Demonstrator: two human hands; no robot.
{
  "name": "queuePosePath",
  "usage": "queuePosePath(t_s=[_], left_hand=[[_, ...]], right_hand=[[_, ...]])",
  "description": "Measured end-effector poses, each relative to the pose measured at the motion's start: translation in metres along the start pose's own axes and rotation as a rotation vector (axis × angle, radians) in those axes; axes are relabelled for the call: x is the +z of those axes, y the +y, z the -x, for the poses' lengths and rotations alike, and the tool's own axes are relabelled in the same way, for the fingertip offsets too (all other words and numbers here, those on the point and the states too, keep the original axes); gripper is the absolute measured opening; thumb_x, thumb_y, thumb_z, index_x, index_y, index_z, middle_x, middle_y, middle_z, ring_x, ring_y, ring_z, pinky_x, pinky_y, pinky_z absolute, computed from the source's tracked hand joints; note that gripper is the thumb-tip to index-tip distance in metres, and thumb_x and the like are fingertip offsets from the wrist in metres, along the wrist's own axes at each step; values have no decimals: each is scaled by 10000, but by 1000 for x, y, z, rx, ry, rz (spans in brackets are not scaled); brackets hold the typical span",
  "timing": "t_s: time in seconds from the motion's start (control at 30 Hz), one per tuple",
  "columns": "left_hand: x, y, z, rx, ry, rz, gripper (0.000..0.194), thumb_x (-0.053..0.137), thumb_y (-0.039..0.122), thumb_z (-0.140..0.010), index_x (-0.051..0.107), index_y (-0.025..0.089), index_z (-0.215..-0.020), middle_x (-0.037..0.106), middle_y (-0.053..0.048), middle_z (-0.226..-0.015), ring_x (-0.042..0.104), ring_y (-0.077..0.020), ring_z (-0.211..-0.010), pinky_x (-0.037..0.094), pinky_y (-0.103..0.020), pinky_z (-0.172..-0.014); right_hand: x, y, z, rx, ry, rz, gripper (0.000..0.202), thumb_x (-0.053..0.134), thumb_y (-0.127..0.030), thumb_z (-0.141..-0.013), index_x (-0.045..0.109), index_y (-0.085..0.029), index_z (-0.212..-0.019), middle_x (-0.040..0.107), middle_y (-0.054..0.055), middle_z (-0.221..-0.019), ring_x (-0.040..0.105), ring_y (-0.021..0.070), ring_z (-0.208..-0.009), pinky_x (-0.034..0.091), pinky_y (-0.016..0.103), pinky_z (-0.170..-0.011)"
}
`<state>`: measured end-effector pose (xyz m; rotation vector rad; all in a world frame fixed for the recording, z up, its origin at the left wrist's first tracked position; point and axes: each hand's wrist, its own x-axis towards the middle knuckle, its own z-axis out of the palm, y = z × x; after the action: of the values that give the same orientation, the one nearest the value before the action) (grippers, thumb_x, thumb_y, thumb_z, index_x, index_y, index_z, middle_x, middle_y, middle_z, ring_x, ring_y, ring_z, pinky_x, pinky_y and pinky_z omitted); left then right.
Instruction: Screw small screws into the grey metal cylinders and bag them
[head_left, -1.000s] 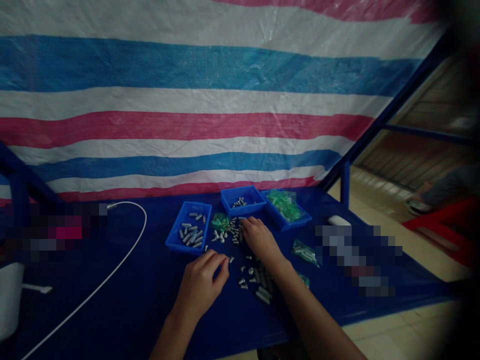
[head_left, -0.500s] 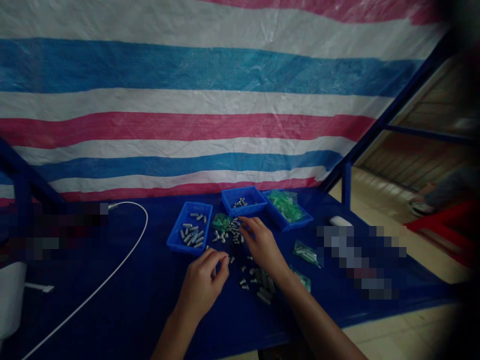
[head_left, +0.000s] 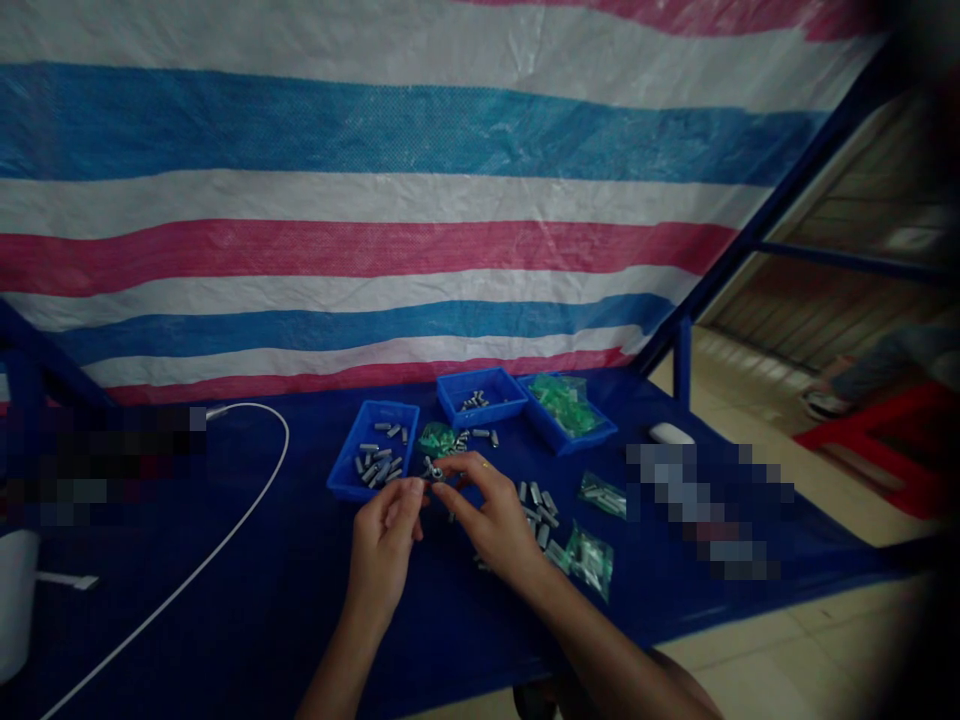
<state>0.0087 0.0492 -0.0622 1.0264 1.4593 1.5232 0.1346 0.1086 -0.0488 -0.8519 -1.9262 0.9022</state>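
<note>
Screws point(head_left: 461, 440) lie beyond left hand point(head_left: 386, 525) and right hand point(head_left: 491, 510), both narrowed, contents unclear.

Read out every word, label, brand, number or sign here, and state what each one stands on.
None: no text can be read in this view.
Striped sheet: no lettering visible.
Left blue tray and nearest green-tinted bag: too small and dim to make out any print.
Pixelated patches at left and right: blocked out, unreadable.

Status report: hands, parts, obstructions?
Left hand and right hand close together, grip unclear. Small silver metal pieces close by. Blue rectangular plastic tray beyond left hand, possibly in the way.
</note>
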Motion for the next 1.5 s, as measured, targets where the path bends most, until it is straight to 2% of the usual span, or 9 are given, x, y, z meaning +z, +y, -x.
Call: queuePosePath(t_s=[0.33, 0.8, 0.97, 1.1, 1.17, 1.23, 1.37, 1.5], left_hand=[[-4, 1, -7, -102, -78, 88, 375, 571, 487, -787, 621, 116, -815, 429, 64, -455, 364, -53, -375, 256, -158, -339], [-3, 1, -3, -123, -91, 166, 335, 610, 455, -763, 593, 132, -675, 430, 57, -459, 351, -44, -388, 225, -153, -353], [-5, 1, -5, -101, -54, 140, 343, 617, 462, -756, 593, 131, -670, 431, 59, -462, 358, -40, -399, 233, -148, -367], [-6, 4, -5, -85, -19, 123, 336, 636, 454, -740, 616, 122, -690, 417, 65, -451, 363, -40, -395, 244, -147, -366], [-5, 6, -4, -76, -12, 108, 322, 642, 439, -739, 642, 120, -788, 453, 58, -490, 390, -43, -398, 254, -149, -358], [-5, 9, -2, -46, 3, 86, 335, 651, 414, -739, 640, 130, -917, 512, 43, -570, 430, -47, -407, 275, -152, -351], [-5, 10, 2, 56, 40, 20, 347, 659, 345, -741, 597, 160, -1027, 558, 38, -651, 476, -57, -426, 344, -162, -370], [-5, 0, 3, 178, -32, -111, 300, 654, 260, -748, 596, 180, -1032, 578, 31, -690, 516, -72, -499, 399, -175, -447]], right_hand=[[3, -2, 4, -109, -34, 49, 133, 585, -204, -839, 633, -222, -962, 645, 32, -916, 591, 171, -879, 460, 302, -794], [2, -5, 6, -140, -16, 33, 172, 578, -159, -831, 627, -221, -984, 638, 35, -926, 585, 172, -888, 458, 312, -815], [1, -2, 3, -15, -13, -132, 390, 563, -176, -826, 516, -249, -1206, 625, 34, -1023, 583, 166, -927, 461, 293, -786], [-2, 0, -3, 161, 40, -285, 198, 561, -268, -834, 608, -217, -1019, 634, 17, -913, 580, 155, -848, 441, 270, -737], [-4, 1, -7, 242, 34, -337, 135, 567, -308, -828, 634, -201, -874, 622, 1, -819, 559, 139, -760, 424, 253, -683], [-5, 2, -8, 297, -12, -407, 160, 574, -329, -822, 631, -187, -776, 597, -10, -740, 531, 124, -699, 409, 242, -650], [-4, 6, -7, 396, -150, -597, 189, 593, -363, -815, 649, -183, -796, 587, -7, -736, 528, 119, -699, 392, 229, -616], [-2, 6, -4, 407, -225, -695, 199, 616, -374, -803, 665, -183, -830, 582, -9, -743, 515, 103, -673, 381, 219, -602]])
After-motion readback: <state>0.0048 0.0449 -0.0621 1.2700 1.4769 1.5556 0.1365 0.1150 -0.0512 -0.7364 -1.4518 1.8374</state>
